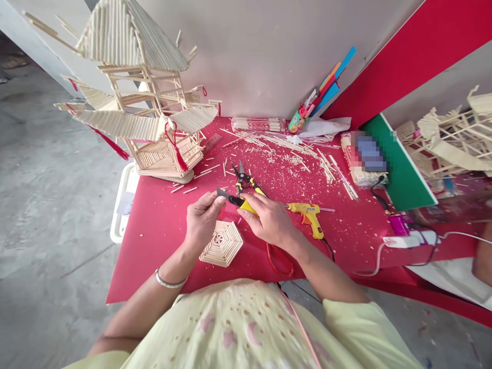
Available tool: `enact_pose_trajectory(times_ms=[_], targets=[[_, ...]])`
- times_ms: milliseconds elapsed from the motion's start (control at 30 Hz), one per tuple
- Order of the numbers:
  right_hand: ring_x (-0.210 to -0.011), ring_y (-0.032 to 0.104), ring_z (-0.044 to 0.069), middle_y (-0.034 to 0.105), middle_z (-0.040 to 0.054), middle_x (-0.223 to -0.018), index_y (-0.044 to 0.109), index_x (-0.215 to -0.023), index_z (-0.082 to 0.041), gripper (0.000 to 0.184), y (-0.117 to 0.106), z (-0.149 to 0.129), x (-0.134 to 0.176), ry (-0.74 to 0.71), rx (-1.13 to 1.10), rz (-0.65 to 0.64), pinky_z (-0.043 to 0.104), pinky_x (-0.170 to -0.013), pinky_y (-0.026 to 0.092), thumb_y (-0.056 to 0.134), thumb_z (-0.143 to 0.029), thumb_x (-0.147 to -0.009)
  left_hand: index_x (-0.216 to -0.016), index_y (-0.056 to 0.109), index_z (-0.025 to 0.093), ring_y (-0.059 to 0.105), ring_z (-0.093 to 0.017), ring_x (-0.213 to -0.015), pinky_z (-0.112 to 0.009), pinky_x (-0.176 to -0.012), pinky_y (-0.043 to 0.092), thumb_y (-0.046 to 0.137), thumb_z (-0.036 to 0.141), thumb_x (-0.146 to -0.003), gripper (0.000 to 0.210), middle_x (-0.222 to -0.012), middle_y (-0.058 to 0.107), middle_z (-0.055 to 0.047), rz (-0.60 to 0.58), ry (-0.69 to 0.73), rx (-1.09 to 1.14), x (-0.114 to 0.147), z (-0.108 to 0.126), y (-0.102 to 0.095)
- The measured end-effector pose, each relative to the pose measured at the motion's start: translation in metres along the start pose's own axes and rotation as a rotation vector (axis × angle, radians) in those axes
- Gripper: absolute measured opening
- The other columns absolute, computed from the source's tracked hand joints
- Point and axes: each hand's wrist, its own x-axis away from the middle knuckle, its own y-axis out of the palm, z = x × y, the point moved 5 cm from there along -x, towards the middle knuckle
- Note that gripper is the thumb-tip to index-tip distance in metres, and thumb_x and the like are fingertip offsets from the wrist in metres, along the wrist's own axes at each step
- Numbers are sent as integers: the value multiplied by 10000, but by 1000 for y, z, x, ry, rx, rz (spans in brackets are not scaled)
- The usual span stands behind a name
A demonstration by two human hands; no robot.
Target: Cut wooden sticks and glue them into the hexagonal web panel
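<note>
My right hand [269, 218] is closed around the yellow handle of a utility knife [248, 206], whose dark blade points left. Close to the blade tip, my left hand [203, 210] pinches with thumb and fingers. Whatever small piece sits in that pinch is hidden. Below both hands, a hexagonal panel of wooden sticks [222, 245] lies flat on the red table [154, 241]. Just beyond the knife lie black pliers with yellow grips [241, 175]. A yellow glue gun [312, 214] rests on its side right of my right hand.
A tiered stick pavilion [149, 123] with red tassels stands at the back left. Loose sticks [292, 146] and chips litter the far table. A pen holder [298, 122] is by the wall. At right are a green board [400, 169], a power strip [411, 240] and cables.
</note>
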Motion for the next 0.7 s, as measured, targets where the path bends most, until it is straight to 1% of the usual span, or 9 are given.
enact_pose_trajectory(times_ms=[167,300,367,433,500,567,600,667,700], targets=[[-945,711,240,725,157,-1191,595,-1409,-144,513,4,-1,4,-1,81,58,320,-689,535,404,-490,-1082,-817,830,192,409,-69,-567,-212,-497,336,888,445,-725,276,-643,581,13,10,39,-17,1,2,-2],[-878,697,244,722,162,-1132,569,-1449,-135,527,3,-4,4,12,155,72,326,-617,495,423,-477,-1074,-885,845,192,431,-70,-579,-212,-504,342,880,418,-743,269,-660,598,5,45,42,-54,1,-1,-6],[-830,688,239,717,169,-1108,556,-1466,-132,549,0,7,-2,73,171,47,325,-595,481,390,-486,-1081,-954,847,190,441,-66,-574,-208,-501,346,884,414,-735,315,-672,612,2,55,4,-22,-1,-4,-7],[-790,680,234,708,190,-1116,533,-1485,-115,588,-4,32,-12,197,194,18,328,-602,484,327,-499,-1092,-1023,840,191,442,-54,-554,-199,-489,341,885,412,-729,371,-700,634,-2,30,-49,20,-2,-7,-7],[-845,692,260,689,230,-1183,507,-1497,-87,609,-8,70,-23,359,245,-12,355,-668,513,291,-491,-1096,-1056,830,189,443,-42,-533,-189,-469,326,887,396,-723,396,-736,657,-11,-31,-103,41,-3,-7,-6],[-948,702,301,674,260,-1226,537,-1458,-66,591,-7,112,-30,525,307,-112,395,-772,530,329,-476,-1088,-1017,830,171,443,-40,-518,-183,-447,302,900,382,-694,392,-730,666,-18,-87,-144,50,-2,-7,-6],[-1012,701,318,672,258,-1242,570,-1426,-76,561,-5,132,-32,594,329,-182,411,-828,528,364,-466,-1079,-984,829,158,445,-43,-514,-182,-440,293,907,384,-678,389,-713,669,-23,-106,-163,42,-2,-7,-7],[-1109,684,337,680,244,-1253,605,-1392,-96,514,-2,159,-31,661,353,-251,427,-904,515,417,-444,-1064,-955,826,140,452,-56,-504,-188,-434,295,904,418,-676,402,-679,680,-37,-126,-193,-21,-2,-7,-13],[-1152,667,346,678,241,-1264,608,-1392,-101,502,-2,165,-29,668,364,-263,438,-935,507,437,-432,-1057,-955,827,137,452,-62,-495,-196,-433,304,890,446,-694,409,-665,685,-43,-130,-195,-81,-4,-7,-18]])
